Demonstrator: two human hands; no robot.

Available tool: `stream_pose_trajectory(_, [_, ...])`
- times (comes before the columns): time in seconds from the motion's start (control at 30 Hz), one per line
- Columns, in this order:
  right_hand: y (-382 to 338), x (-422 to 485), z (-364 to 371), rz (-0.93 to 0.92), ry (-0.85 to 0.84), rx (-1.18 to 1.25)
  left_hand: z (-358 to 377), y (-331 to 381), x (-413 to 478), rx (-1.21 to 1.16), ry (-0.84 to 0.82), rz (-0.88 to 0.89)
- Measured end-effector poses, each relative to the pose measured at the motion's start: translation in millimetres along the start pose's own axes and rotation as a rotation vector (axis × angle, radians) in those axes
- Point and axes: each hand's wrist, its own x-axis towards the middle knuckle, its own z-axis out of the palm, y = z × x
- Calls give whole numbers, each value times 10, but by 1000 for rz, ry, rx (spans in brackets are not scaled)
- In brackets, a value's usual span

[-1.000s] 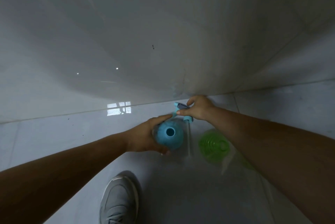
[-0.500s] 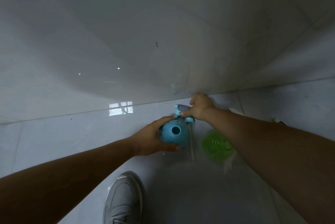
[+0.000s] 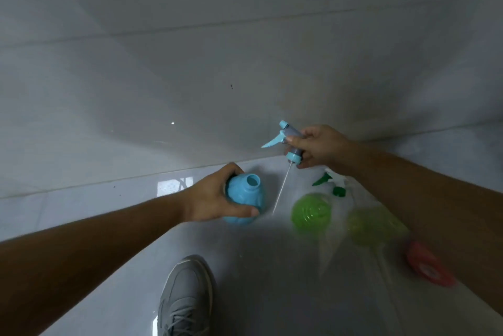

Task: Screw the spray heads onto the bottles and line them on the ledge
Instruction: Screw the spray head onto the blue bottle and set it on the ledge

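Note:
My left hand grips a round blue bottle, tilted so its open neck faces up and right. My right hand holds the blue spray head up and to the right of the bottle, apart from it. Its thin dip tube hangs down beside the bottle, outside the neck. Two green bottles stand open on the floor to the right. A green and white spray head lies behind them.
A glossy tiled wall rises just beyond the bottles. A red round object lies at the right, partly hidden by my right forearm. My grey shoe stands on the white floor tiles below the hands.
My right hand has lifted the blue spray head off the floor and raised it. My left hand has tilted the blue bottle and drawn it slightly left. The view has shifted, showing more bottles.

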Motion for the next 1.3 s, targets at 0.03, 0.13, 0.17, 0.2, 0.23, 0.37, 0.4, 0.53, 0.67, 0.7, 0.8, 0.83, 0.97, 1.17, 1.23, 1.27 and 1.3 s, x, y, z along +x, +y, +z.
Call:
stream_pose_trajectory(0.03, [-132, -218, -105, -37, 18, 20, -64, 183, -73, 18, 5, 14])
stream_pose_trajectory(0.13, [-508, -856, -408, -131, 74, 42, -231, 759, -231, 78, -16, 43])
stream_pose_trajectory(0.17, [-626, -1053, -505, -166, 88, 66, -263, 947, -269, 91, -26, 52])
stream_pose_trajectory(0.2, [-762, -1274, -614, -202, 110, 104, -285, 1158, -309, 110, -31, 68])
stream_pose_trajectory(0.23, [-894, -1514, -723, -243, 136, 145, -287, 1374, -351, 133, -39, 93])
stream_pose_trajectory(0.37, [-1261, -2415, -1148, -397, 265, 238, -187, 2141, -509, 190, -87, 152])
stream_pose_trajectory(0.4, [-1305, -2593, -1228, -430, 307, 255, -144, 2289, -546, 204, -106, 157])
stream_pose_trajectory(0.53, [-1349, -3202, -1446, -554, 496, 310, 125, 2741, -735, 242, -185, 180])
stream_pose_trajectory(0.67, [-1274, -3583, -1516, -615, 593, 287, 386, 2983, -908, 158, -183, 163])
stream_pose_trajectory(0.7, [-1244, -3657, -1520, -617, 595, 269, 437, 3038, -947, 133, -185, 148])
stream_pose_trajectory(0.8, [-1160, -3828, -1493, -606, 602, 224, 562, 3209, -1045, 88, -202, 145])
stream_pose_trajectory(0.83, [-1124, -3864, -1478, -600, 599, 206, 607, 3259, -1067, 79, -197, 149])
stream_pose_trajectory(0.97, [-973, -3835, -1353, -571, 531, 160, 749, 3339, -1162, 46, -194, 156])
stream_pose_trajectory(1.17, [-738, -3693, -1294, -541, 404, 35, 803, 3443, -1161, 49, -229, 171])
stream_pose_trajectory(1.23, [-709, -3674, -1345, -528, 346, 2, 802, 3452, -1137, 67, -238, 157])
stream_pose_trajectory(1.27, [-697, -3671, -1372, -524, 314, -29, 802, 3457, -1120, 83, -236, 153])
stream_pose_trajectory(1.3, [-688, -3669, -1394, -518, 286, -58, 806, 3461, -1102, 97, -232, 147])
